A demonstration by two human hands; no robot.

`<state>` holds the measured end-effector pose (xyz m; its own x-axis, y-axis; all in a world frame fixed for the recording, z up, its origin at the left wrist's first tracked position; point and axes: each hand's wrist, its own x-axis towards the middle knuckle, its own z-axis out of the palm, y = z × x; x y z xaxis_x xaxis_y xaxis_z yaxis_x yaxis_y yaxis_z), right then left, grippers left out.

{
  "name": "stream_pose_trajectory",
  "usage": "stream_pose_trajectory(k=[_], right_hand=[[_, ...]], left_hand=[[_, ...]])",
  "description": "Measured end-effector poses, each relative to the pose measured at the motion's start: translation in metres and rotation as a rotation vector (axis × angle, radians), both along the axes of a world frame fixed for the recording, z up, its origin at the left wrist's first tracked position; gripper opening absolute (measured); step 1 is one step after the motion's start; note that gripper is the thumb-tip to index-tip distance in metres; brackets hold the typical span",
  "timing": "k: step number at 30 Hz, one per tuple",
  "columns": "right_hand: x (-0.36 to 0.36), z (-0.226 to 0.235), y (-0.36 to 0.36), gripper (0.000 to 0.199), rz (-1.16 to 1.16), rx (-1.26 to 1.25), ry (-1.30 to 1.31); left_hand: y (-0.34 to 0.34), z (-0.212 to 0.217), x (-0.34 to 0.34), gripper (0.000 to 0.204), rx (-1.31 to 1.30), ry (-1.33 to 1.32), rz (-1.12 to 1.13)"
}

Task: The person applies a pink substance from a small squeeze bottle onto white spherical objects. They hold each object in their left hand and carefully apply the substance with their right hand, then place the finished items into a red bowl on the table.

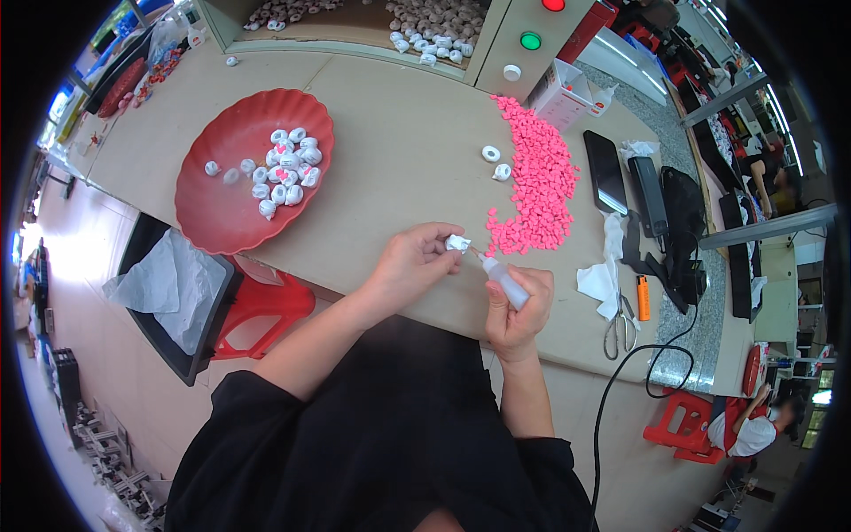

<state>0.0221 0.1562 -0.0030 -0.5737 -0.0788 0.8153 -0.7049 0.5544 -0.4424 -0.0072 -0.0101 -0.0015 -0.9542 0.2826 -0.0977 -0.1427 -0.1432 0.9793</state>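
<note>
Between the thumb and fingers of my left hand (412,266) is a small white ring-shaped piece (457,243), held just above the table. My right hand (521,306) is closed round a translucent squeeze bottle (505,282), tilted so that its thin nozzle points at the white piece. Whether the tip touches it I cannot tell. Just beyond and to the right spreads a pile of small pink pieces (541,177). Two loose white pieces (491,154) lie left of that pile. At the left, a red scalloped bowl (197,199) holds several similar white pieces, some with pink spots.
Right of the pile lie a black phone (605,168), scissors (620,335), an orange lighter (644,298) and a black cable (612,381). A shelf box (355,46) with more white pieces stands at the back. A red stool (266,306) and black tray (177,350) are at the left.
</note>
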Motion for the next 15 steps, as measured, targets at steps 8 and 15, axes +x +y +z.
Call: stream_pose_trajectory(k=[8,15], right_hand=[[0.0008,0.0005,0.0011,0.032,0.000,-0.017,-0.034],[0.0024,0.0017,0.0000,0.025,0.015,-0.058,-0.089]], left_hand=[[0.0002,0.0002,-0.0008,0.027,0.013,0.001,0.004],[-0.0006,-0.0015,-0.0012,0.028,0.015,0.002,0.005]])
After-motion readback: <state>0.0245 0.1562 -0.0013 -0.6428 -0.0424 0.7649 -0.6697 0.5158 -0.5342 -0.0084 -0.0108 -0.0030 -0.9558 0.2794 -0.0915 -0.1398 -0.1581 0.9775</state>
